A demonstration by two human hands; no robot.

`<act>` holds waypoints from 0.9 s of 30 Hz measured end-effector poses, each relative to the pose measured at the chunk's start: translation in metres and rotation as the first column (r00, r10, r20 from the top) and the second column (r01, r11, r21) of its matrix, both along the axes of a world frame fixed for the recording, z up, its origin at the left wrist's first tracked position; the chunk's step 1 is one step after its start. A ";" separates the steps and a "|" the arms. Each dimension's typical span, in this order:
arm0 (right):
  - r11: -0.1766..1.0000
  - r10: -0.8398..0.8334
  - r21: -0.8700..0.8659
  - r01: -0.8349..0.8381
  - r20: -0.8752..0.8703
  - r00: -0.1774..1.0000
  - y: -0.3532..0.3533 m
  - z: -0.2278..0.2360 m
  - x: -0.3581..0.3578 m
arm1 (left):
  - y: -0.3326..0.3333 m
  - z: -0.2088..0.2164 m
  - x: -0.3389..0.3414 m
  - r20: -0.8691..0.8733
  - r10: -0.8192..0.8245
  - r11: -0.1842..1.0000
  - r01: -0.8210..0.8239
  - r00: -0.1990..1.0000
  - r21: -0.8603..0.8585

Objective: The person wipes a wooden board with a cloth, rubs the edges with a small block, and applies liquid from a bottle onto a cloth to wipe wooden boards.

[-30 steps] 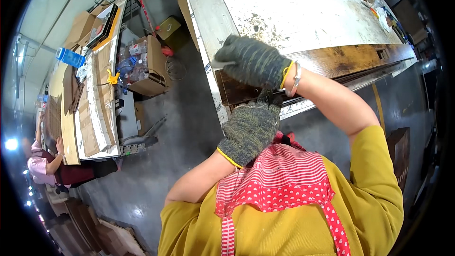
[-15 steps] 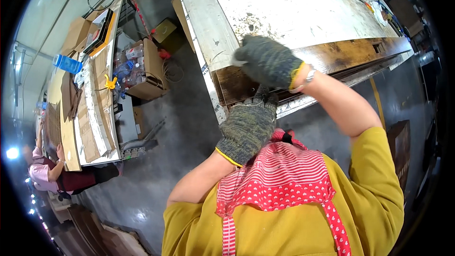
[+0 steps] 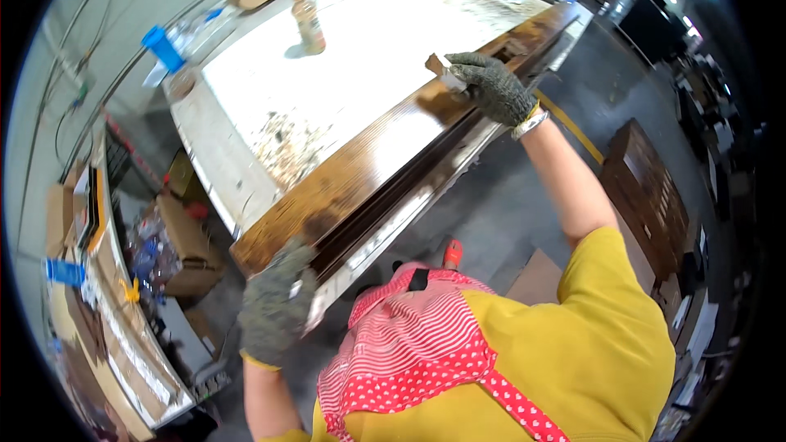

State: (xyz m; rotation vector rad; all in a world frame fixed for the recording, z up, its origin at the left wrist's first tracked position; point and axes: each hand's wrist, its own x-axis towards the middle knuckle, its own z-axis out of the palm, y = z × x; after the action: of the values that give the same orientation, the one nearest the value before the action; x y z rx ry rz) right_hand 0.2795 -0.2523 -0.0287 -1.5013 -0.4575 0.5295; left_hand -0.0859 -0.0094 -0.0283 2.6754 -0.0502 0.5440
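A long, dark-stained wooden board [image 3: 358, 172] with a glossy brown face lies along the near edge of the white worktable [image 3: 192, 133]. My left hand [image 3: 278, 304], in a grey-green knit glove with a yellow cuff, grips the board's left end; its fingertips are partly blurred. Further right, over the board's top face, my right hand [image 3: 496, 92] wears a matching glove. Its fingers are closed on a small folded brown-and-white piece [image 3: 443, 70], like sandpaper. A rectangular slot [image 3: 509, 54] is cut into the board beyond that hand.
On the table stand a bottle [image 3: 308, 24] and a blue cup [image 3: 163, 49]; brown crumbs [image 3: 288, 151] are scattered near its left side. A second bench [image 3: 123, 336] with cardboard lies at left, beside a carton of plastic bottles [image 3: 187, 237]. A dark wooden panel [image 3: 647, 188] stands at right.
The view has turned. My right hand has gone from the board's left part to farther right along it. My left hand has moved from the near edge to the left end.
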 end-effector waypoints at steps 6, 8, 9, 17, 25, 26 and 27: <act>0.815 0.200 0.563 0.140 -0.499 0.843 -0.090 -0.023 0.020 | -0.029 0.047 0.063 -0.302 0.142 0.691 -0.313 0.943 -0.652; 0.787 0.173 0.569 0.237 -0.573 0.801 -0.123 -0.026 0.027 | -0.047 0.056 0.101 -0.206 0.151 0.723 -0.250 0.967 -0.644; 0.746 0.253 0.618 0.247 -0.607 0.753 -0.147 -0.043 0.039 | -0.057 0.065 0.125 -0.186 0.095 0.679 -0.200 0.978 -0.707; 0.734 0.142 0.564 0.378 -0.671 0.727 -0.304 -0.088 0.025 | -0.133 0.078 0.314 -0.021 -0.162 0.813 0.121 0.987 -0.570; 0.554 0.021 0.570 0.607 -0.738 0.675 -0.410 -0.091 0.068 | -0.236 0.079 0.528 0.031 -0.382 0.741 0.325 0.924 -0.588; 0.554 -0.002 0.580 0.597 -0.716 0.698 -0.415 -0.087 0.079 | -0.244 0.078 0.552 0.005 -0.367 0.751 0.300 0.930 -0.588; 0.558 -0.025 0.588 0.586 -0.694 0.720 -0.418 -0.084 0.089 | -0.247 0.077 0.576 -0.020 -0.351 0.762 0.273 0.936 -0.587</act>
State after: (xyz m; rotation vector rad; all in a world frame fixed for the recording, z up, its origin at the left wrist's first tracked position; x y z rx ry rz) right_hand 0.3687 -0.6704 -0.1124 -0.4418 0.1531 0.3994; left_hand 0.4898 -0.2561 0.0491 2.0337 -0.2510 0.2218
